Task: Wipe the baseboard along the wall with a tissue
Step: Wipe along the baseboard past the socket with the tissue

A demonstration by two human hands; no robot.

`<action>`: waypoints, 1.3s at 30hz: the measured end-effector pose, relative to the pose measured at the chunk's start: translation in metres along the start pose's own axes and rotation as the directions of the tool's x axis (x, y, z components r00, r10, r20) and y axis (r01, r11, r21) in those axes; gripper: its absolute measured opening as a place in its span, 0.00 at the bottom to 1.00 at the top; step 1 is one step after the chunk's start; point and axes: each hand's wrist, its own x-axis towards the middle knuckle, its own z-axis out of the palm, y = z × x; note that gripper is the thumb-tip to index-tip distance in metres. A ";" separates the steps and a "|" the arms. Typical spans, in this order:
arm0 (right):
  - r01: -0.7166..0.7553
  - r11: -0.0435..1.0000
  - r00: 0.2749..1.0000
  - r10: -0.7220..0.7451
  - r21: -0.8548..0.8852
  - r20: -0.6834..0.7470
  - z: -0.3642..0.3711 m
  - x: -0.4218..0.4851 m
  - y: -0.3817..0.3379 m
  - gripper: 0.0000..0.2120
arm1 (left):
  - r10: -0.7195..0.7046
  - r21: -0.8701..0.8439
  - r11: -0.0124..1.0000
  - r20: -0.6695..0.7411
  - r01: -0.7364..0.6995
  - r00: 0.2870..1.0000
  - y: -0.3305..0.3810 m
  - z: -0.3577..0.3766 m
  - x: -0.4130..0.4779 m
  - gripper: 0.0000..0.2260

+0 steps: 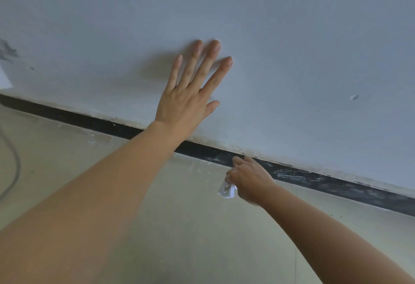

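Observation:
A black baseboard (314, 179) runs slantwise from the left edge down to the right edge, between the pale wall and the floor. White smears and dust mark it, most of all to the right of my right hand. My right hand (249, 179) is closed around a crumpled white tissue (227, 190), fingertips touching the baseboard; part of the tissue hangs out below the palm. My left hand (190, 90) lies flat on the wall above the baseboard, fingers spread, holding nothing. My left forearm crosses in front of a stretch of the baseboard.
The pale wall (292, 48) fills the upper half, with a dark smudge (7, 51) at the far left and a small mark (355, 97) at the right. A grey cable (13, 171) curves over the beige tiled floor (202, 238) at the left.

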 end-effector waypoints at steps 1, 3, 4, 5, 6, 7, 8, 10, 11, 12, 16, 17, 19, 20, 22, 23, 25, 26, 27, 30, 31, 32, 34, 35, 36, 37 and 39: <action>-0.004 1.000 1.000 0.004 0.008 -0.016 0.001 0.000 0.001 0.20 | -0.037 -0.046 0.998 -0.013 0.036 0.999 0.005 0.006 0.000 0.41; -0.022 1.000 0.999 0.022 0.005 -0.038 0.001 0.000 -0.001 0.21 | -0.076 -0.148 0.986 -0.019 0.073 0.997 0.011 0.017 0.002 0.41; -0.030 1.000 0.999 0.030 -0.003 -0.040 0.002 -0.001 -0.003 0.21 | -0.074 -0.181 0.981 -0.022 0.069 0.997 0.011 0.022 0.004 0.41; -0.025 0.999 0.999 0.025 -0.019 -0.034 0.002 -0.002 -0.005 0.20 | -0.069 -0.199 0.978 -0.036 0.061 0.997 0.009 0.027 0.006 0.40; -0.010 0.999 1.000 0.009 -0.042 -0.025 0.005 -0.002 -0.007 0.19 | -0.065 -0.217 0.975 -0.057 0.051 0.996 0.006 0.033 0.007 0.40; 0.012 0.998 1.000 -0.013 -0.066 -0.017 0.007 -0.001 -0.009 0.17 | -0.064 -0.237 0.971 -0.079 0.043 0.995 0.005 0.037 0.007 0.41; 0.040 0.996 0.999 -0.041 -0.085 -0.016 0.009 0.002 -0.010 0.16 | -0.064 -0.247 0.968 -0.102 0.037 0.993 0.004 0.040 0.008 0.41; 0.107 0.982 0.994 -0.104 -0.158 0.026 0.009 0.015 -0.014 0.10 | -0.068 -0.247 0.969 -0.162 0.026 0.984 0.004 0.040 0.009 0.42; 0.151 0.966 0.989 -0.145 -0.208 0.040 0.011 0.026 -0.015 0.08 | -0.070 -0.255 0.967 -0.184 0.021 0.980 0.003 0.038 0.010 0.42; 0.195 0.942 0.981 -0.185 -0.272 0.062 0.011 0.038 -0.017 0.06 | -0.072 -0.268 0.963 -0.196 0.018 0.978 0.003 0.037 0.011 0.42; 0.253 0.838 0.967 -0.209 -0.484 0.144 0.008 0.081 -0.028 0.06 | -0.103 -0.328 0.944 -0.202 0.032 0.974 0.005 0.036 0.011 0.39; 0.246 0.819 0.969 -0.198 -0.518 0.147 0.005 0.087 -0.029 0.06 | -0.113 -0.340 0.940 -0.205 0.038 0.972 0.007 0.037 0.011 0.38; 0.219 0.788 0.976 -0.167 -0.576 0.142 0.002 0.092 -0.025 0.05 | -0.131 -0.365 0.930 -0.210 0.047 0.969 0.006 0.040 0.009 0.37; 0.213 0.774 0.976 -0.149 -0.596 0.156 0.004 0.091 -0.019 0.05 | -0.142 -0.381 0.923 -0.214 0.051 0.967 0.006 0.043 0.009 0.36; 0.210 0.767 0.976 -0.135 -0.606 0.168 0.015 0.083 -0.005 0.05 | -0.152 -0.405 0.913 -0.219 0.052 0.964 0.005 0.044 0.008 0.37; 0.212 0.766 0.974 -0.117 -0.607 0.191 0.019 0.076 0.002 0.06 | -0.152 -0.417 0.908 -0.218 0.049 0.964 0.004 0.044 0.007 0.36; 0.222 0.791 0.957 -0.064 -0.571 0.284 0.024 0.059 0.008 0.06 | -0.141 -0.450 0.892 -0.208 0.034 0.968 0.003 0.042 0.007 0.36; 0.200 0.833 0.944 -0.024 -0.515 0.328 0.025 0.050 0.008 0.08 | -0.139 -0.465 0.885 -0.198 0.032 0.970 0.003 0.042 0.007 0.36; 0.161 0.881 0.930 0.014 -0.444 0.367 0.026 0.042 0.006 0.10 | -0.142 -0.474 0.880 -0.190 0.036 0.971 0.004 0.042 0.007 0.36; 0.079 0.935 0.963 0.017 -0.346 0.267 0.025 0.046 -0.002 0.10 | -0.175 -0.485 0.872 -0.176 0.070 0.969 0.009 0.040 0.007 0.36; 0.103 0.937 0.968 -0.017 -0.333 0.252 0.019 0.055 -0.011 0.09 | -0.183 -0.482 0.873 -0.176 0.078 0.967 0.010 0.039 0.007 0.37; 0.142 0.931 0.970 -0.064 -0.335 0.234 0.013 0.066 -0.020 0.08 | -0.187 -0.478 0.874 -0.177 0.082 0.966 0.010 0.039 0.008 0.37; 0.198 0.905 0.968 -0.120 -0.377 0.221 0.008 0.096 -0.036 0.06 | -0.187 -0.480 0.874 -0.174 0.083 0.967 0.010 0.039 0.008 0.36; 0.208 0.891 0.967 -0.123 -0.404 0.225 0.011 0.109 -0.039 0.06 | -0.187 -0.487 0.870 -0.170 0.082 0.968 0.011 0.039 0.007 0.36; 0.206 0.881 0.968 -0.120 -0.426 0.220 0.016 0.117 -0.039 0.07 | -0.188 -0.494 0.865 -0.166 0.084 0.968 0.011 0.039 0.006 0.36; 0.225 0.864 0.963 -0.127 -0.450 0.238 0.017 0.120 -0.036 0.08 | -0.188 -0.499 0.863 -0.160 0.085 0.969 0.012 0.038 0.005 0.36; 0.297 0.823 0.939 -0.159 -0.485 0.305 0.017 0.110 -0.026 0.10 | -0.170 -0.503 0.861 -0.145 0.075 0.975 0.010 0.036 0.004 0.37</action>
